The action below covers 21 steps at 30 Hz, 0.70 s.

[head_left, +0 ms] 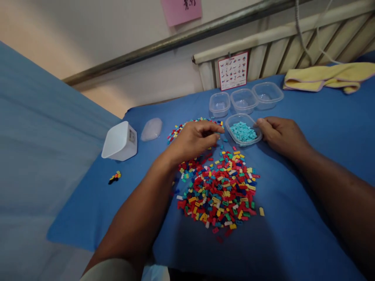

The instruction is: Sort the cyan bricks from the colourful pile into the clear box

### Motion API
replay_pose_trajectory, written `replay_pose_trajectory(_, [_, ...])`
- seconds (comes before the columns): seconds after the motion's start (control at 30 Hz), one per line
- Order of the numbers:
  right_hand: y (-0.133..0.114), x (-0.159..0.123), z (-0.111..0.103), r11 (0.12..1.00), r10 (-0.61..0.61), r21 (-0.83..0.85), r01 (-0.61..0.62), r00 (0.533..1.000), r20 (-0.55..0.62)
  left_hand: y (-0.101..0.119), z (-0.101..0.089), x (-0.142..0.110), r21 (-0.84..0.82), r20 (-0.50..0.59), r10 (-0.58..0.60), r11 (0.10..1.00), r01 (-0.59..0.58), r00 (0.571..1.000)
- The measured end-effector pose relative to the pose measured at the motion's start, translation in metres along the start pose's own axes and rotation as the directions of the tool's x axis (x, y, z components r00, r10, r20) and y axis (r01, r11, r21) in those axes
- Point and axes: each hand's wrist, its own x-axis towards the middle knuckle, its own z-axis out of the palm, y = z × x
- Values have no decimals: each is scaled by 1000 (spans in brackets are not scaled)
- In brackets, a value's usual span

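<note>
My right hand pinches the right rim of a clear plastic container between thumb and fingers. Light-blue toy bricks lie heaped inside it. Just left of this container my left hand hovers over the bricks, thumb and forefinger slightly apart, with no brick visible between them. Below it spreads a large pile of small mixed-colour toy bricks, red, yellow, green, blue and white. A second heap of bricks is partly hidden behind my left hand. A few loose light-blue bricks lie beside the container.
Three clear containers stand in a row at the back. A picture card leans by the radiator. At the left are a white tub, a clear lid and a small brick cluster. A yellow cloth lies back right.
</note>
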Motion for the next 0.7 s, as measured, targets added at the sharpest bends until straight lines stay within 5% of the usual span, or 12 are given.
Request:
replay_pose_trajectory(0.13, [1,2,1,999,23,31,-23,1000,14,12,31,34,190,129,205,955,-227,970])
replay_pose_trajectory(0.3, [2,4,1,998,2,68,-1,1000,-11,23,46,54,488,369,293,747,-452,882])
replay_pose_trajectory(0.43, [2,5,1,998,21,54,-22,1000,10,31,46,55,591,438,232,654,-473,868])
replay_pose_trajectory(0.7, [2,5,-1,999,24,25,-24,999,22,25,54,59,577,288,214,739,-347,934])
